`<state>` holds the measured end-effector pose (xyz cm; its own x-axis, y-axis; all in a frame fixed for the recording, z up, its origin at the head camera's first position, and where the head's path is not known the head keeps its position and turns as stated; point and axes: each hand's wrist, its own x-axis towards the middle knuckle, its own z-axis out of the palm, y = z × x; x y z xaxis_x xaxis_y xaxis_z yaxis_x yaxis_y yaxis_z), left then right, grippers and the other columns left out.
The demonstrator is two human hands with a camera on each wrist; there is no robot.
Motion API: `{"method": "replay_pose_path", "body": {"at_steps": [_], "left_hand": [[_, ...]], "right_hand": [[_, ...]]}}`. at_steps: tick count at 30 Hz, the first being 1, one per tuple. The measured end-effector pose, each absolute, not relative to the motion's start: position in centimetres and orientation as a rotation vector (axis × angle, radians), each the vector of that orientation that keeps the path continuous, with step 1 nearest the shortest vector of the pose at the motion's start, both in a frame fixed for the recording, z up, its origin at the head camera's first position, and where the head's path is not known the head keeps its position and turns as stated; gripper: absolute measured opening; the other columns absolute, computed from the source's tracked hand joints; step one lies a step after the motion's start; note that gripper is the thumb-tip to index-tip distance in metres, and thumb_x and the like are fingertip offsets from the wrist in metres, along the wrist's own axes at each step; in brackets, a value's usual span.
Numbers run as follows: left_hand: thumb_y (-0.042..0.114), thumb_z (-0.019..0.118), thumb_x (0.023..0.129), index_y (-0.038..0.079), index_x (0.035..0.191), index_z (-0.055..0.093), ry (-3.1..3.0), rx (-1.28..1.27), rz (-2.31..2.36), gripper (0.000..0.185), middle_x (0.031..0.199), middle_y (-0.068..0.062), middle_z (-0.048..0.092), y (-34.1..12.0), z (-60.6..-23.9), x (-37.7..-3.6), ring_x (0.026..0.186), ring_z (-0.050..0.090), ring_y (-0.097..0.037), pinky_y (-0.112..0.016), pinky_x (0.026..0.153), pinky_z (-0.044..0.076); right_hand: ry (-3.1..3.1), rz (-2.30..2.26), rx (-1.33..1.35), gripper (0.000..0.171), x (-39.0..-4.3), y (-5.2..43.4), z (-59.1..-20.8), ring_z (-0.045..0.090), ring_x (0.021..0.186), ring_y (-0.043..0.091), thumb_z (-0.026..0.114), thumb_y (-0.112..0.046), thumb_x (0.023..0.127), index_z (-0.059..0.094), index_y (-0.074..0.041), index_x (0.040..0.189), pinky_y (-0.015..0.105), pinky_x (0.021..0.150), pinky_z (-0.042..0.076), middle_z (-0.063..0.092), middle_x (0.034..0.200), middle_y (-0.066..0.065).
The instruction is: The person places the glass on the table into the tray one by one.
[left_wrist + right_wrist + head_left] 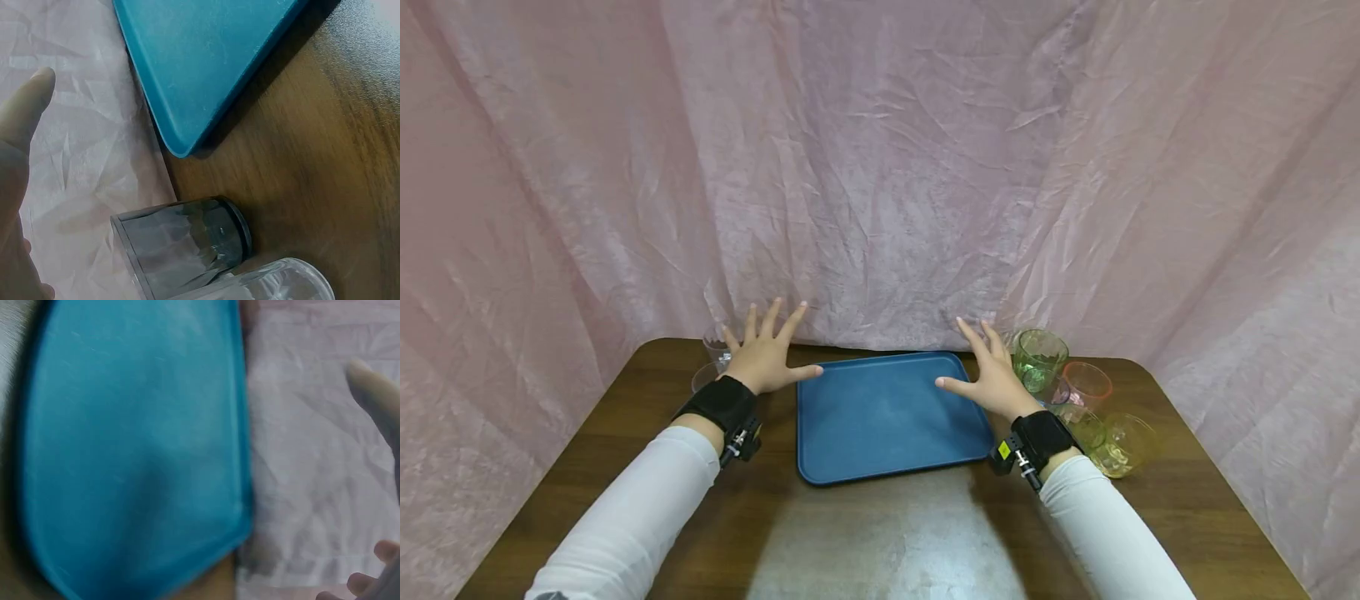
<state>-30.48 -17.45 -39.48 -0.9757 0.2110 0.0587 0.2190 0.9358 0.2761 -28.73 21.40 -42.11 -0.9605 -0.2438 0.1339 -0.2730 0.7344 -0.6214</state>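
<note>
The fingers of the left hand [765, 360] and of the right hand [992, 379] are spread and straight, nothing being held; each hand is raised beside a far corner of the blue tray [887, 450], which lies bare at the middle of the table [625, 433]. Two clear cups [187, 240] are seen at the table's far left corner and the coloured cups [1037, 358] along its far right edge. Nothing appears to be placed on the tray yet, so all the work is judged to remain.
</note>
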Motion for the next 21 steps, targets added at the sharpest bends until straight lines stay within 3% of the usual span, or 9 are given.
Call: {"method": "replay_pose_path", "body": {"at_steps": [4, 11, 21], "left_hand": [[0.074, 0.066, 0.082, 0.032, 0.164, 0.001, -3.051, -0.325, -0.443, 0.114, 0.169, -0.018, -0.005, -17.8, -39.7, -30.4, 0.149, -0.010, -0.055, -0.087, 0.104, -0.007], [0.067, 0.068, 0.085, 0.030, 0.164, 0.000, -3.003, -0.291, -0.551, 0.111, 0.168, -0.021, -0.004, -18.5, -39.5, -30.0, 0.148, -0.006, -0.058, -0.089, 0.102, -0.005], [0.066, 0.062, 0.090, 0.027, 0.164, -0.006, -2.948, -0.230, -0.699, 0.108, 0.166, -0.027, -0.005, -19.5, -39.1, -29.2, 0.146, -0.008, -0.060, -0.090, 0.101, -0.003]], "right_hand": [[-2.832, 1.225, 0.350, 0.092, -28.7, 21.0, -43.9, 0.004, 0.152, 0.049, 0.068, -0.049, 0.095, 0.008, -0.034, 0.164, 0.077, 0.108, 0.028, -0.004, 0.168, 0.020], [-2.808, 1.473, 0.192, 0.077, -29.1, 20.7, -46.9, 0.003, 0.154, 0.040, 0.043, -0.056, 0.105, 0.008, -0.024, 0.165, 0.069, 0.118, 0.018, 0.002, 0.168, 0.019], [-2.785, 1.441, 0.086, 0.064, -28.9, 21.1, -49.4, 0.022, 0.150, 0.042, 0.041, -0.039, 0.110, 0.018, -0.012, 0.163, 0.062, 0.119, 0.026, 0.020, 0.165, 0.022]]}}
